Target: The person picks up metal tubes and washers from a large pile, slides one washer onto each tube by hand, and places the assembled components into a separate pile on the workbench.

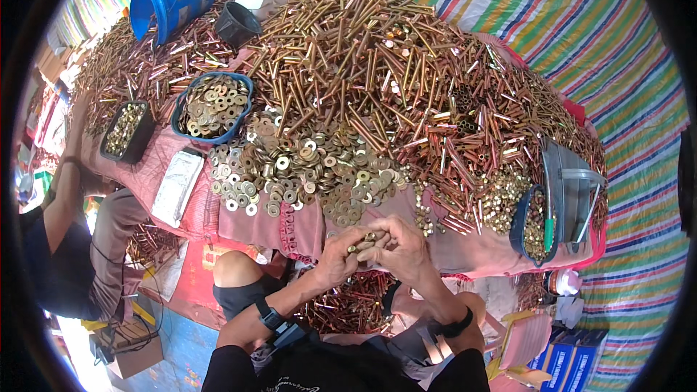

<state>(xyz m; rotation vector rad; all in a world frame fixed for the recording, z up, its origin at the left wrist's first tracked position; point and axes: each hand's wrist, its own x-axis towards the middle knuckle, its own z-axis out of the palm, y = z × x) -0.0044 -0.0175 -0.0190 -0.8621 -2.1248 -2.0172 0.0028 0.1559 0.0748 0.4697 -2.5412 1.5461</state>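
Fingers (363,241) pinch brass bolt (361,244).

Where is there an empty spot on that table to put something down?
Bare pink cloth shows along the near edge, between the hands and the blue tub, and beside the silver packet. Elsewhere washers and brass rods crowd it.

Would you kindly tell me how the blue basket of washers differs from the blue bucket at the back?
The blue basket sits upright, low and shallow, full of brass washers; the blue bucket is taller and lies tipped on its side on the pile of brass rods, mouth facing left, contents not visible. Both are blue plastic and rest on the heaped table.
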